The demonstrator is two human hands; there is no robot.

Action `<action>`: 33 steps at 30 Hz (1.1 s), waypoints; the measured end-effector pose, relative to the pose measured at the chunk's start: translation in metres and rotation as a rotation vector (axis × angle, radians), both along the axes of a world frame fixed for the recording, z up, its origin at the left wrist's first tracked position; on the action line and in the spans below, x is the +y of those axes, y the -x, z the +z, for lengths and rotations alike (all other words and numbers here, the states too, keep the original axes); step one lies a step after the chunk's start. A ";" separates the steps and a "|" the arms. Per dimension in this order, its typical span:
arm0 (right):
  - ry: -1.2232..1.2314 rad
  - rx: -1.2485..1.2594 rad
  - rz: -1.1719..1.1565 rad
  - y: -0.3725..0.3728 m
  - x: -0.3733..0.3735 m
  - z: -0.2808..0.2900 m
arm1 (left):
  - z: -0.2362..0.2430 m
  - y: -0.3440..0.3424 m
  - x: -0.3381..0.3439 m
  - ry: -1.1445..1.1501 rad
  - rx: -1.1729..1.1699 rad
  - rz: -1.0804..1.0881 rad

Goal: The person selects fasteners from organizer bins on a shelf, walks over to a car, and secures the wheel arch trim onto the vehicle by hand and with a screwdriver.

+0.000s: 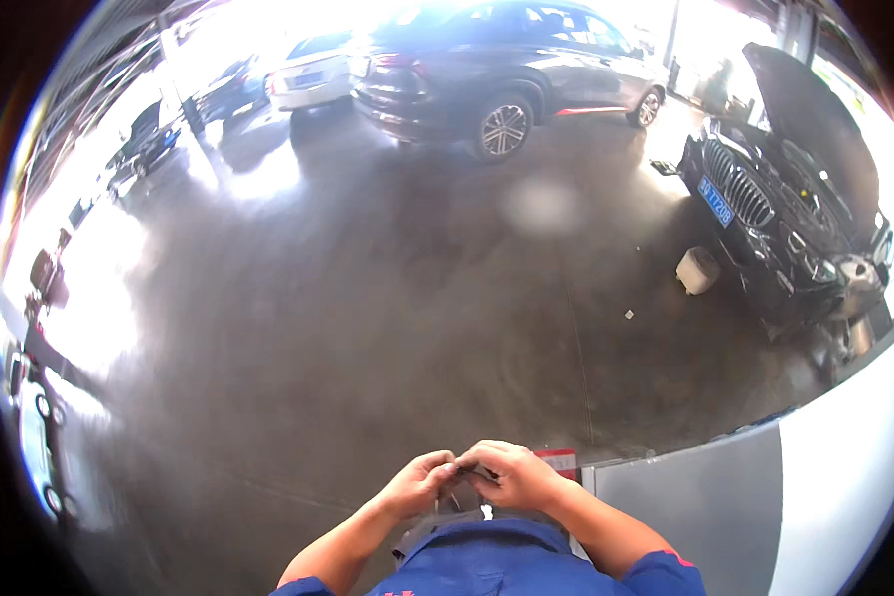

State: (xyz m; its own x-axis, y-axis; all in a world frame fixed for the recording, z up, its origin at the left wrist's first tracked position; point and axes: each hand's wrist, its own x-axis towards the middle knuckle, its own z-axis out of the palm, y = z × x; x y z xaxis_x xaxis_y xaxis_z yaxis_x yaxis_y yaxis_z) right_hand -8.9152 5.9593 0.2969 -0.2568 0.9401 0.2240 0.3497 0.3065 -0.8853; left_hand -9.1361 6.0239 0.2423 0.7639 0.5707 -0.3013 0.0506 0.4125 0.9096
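Observation:
My left hand (419,482) and my right hand (512,475) meet close in front of my chest, fingertips touching. Between them they pinch a small dark object (464,470); it is too small and too hidden by the fingers to tell what it is. Both forearms come up from the lower edge out of blue short sleeves with red trim. Below the hands hangs a grey piece (437,521) against my blue shirt.
A grey workshop floor (368,298) spreads ahead. A black car (785,199) with its hood raised stands at the right, a white canister (697,269) beside it. A dark SUV (507,70) and a white car (313,72) are parked at the back. A grey-and-white panel (765,497) sits at lower right.

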 end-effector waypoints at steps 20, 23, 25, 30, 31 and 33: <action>-0.031 -0.053 -0.008 -0.358 0.717 -0.001 | -0.009 -0.365 0.705 0.042 0.088 0.146; 0.006 -0.056 -0.162 -0.422 0.806 -0.020 | -0.022 -0.437 0.813 -0.012 0.130 0.011; 0.044 -0.033 -0.256 -0.461 0.861 -0.027 | -0.027 -0.488 0.881 -0.057 0.145 -0.100; 0.056 -0.006 -0.508 -0.566 0.990 0.000 | -0.006 -0.616 1.049 -0.070 0.137 -0.277; 0.051 -0.004 -0.518 -0.587 1.013 0.004 | 0.001 -0.641 1.076 -0.134 0.118 -0.318; 0.067 0.070 -0.613 -0.624 1.055 0.000 | 0.013 -0.688 1.132 -0.216 0.100 -0.405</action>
